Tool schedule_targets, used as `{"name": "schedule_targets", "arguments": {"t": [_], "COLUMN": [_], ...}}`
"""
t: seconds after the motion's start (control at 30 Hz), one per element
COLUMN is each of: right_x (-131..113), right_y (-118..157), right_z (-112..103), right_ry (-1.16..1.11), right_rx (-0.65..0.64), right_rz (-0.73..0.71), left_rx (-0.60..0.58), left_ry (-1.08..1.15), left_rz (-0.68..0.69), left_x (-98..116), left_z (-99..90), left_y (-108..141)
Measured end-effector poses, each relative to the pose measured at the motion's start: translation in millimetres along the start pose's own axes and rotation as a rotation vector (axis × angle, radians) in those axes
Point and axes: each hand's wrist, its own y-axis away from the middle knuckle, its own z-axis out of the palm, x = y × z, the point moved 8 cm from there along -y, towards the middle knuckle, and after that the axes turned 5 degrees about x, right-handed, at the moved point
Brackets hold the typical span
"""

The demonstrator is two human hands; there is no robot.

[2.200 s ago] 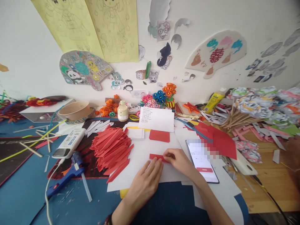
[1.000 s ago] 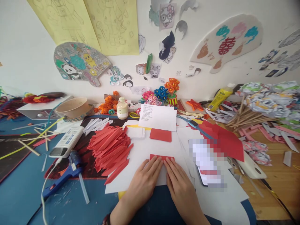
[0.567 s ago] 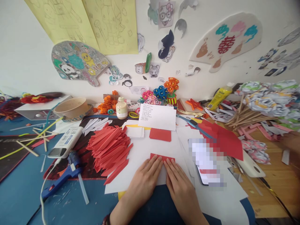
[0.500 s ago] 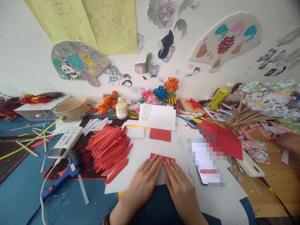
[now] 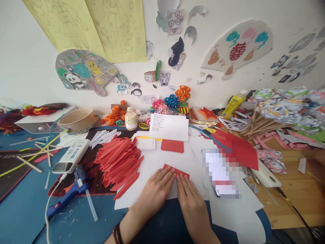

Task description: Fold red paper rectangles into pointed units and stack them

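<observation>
Both of my hands rest on a small red paper piece (image 5: 166, 166), covering most of it so that only its far edge shows. The fingers of my left hand (image 5: 154, 189) lie flat and stretched over its left part. My right hand (image 5: 190, 198) presses its right part with straight fingers. Beneath is a large white sheet (image 5: 157, 161). Just beyond my fingertips lie red paper rectangles (image 5: 172, 146). To the left is a heap of folded red paper strips (image 5: 118, 161).
A blue glue gun (image 5: 68, 198) and a white power strip (image 5: 71, 156) lie on the left. At right are a phone (image 5: 219, 173), red sheets (image 5: 241, 149) and paper flowers on sticks (image 5: 281, 105). A handwritten card (image 5: 169, 127) and a cream bottle (image 5: 131, 119) stand behind.
My hands stay on the red paper, which now sits slightly more tilted. The view has shifted a little. At the right edge, another person's hand has mostly left the view.
</observation>
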Motion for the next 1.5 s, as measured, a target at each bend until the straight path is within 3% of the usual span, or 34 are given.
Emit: {"name": "schedule_targets", "arguments": {"t": [0.17,0.4,0.7,0.8,0.9,1.03,1.17,1.27,1.37,1.5], "right_x": [-1.1,0.1,-1.0,-3.0,-2.3,10.6,49.1,72.7,70.5,60.2], "right_y": [3.5,6.1,2.4,2.0,2.3,1.3,-17.2,-50.1,-80.9,-102.9], "right_z": [-0.2,-1.1,-3.5,-2.9,-6.3,-14.6,-22.9,-12.2,15.9,39.8], "right_ry": [0.014,0.012,0.006,0.01,-0.044,-0.195,-0.331,-0.533,-0.912,-1.231], "right_rx": [-0.039,-0.075,-0.036,-0.039,-0.009,0.023,0.062,-0.054,-0.362,-0.479], "right_rz": [0.011,0.04,0.061,0.056,0.095,0.219,0.415,0.451,0.429,0.474], "left_rx": [0.004,0.154,0.248,0.256,0.178,0.151,0.171,0.193,0.299,0.424], "left_ry": [0.051,0.063,-0.075,-0.118,-0.103,0.087,0.576,0.842,0.904,0.997], "left_rz": [-0.045,-0.222,-0.318,-0.473,-0.616,-0.683,-0.748,-0.676,-0.654,-0.749], "left_x": [-11.3,-32.6,-30.7,-37.1,-44.8,-53.0,-65.0,-67.6,-77.0,-94.6], "left_z": [-1.5,-6.0,-19.4,-27.9,-25.4,-16.3,-11.5,-21.6,-38.7,-41.9], "left_y": [-3.4,-0.1,8.9,6.0,-1.8,-13.7,-18.1,-26.1,-31.0,-29.3]}}
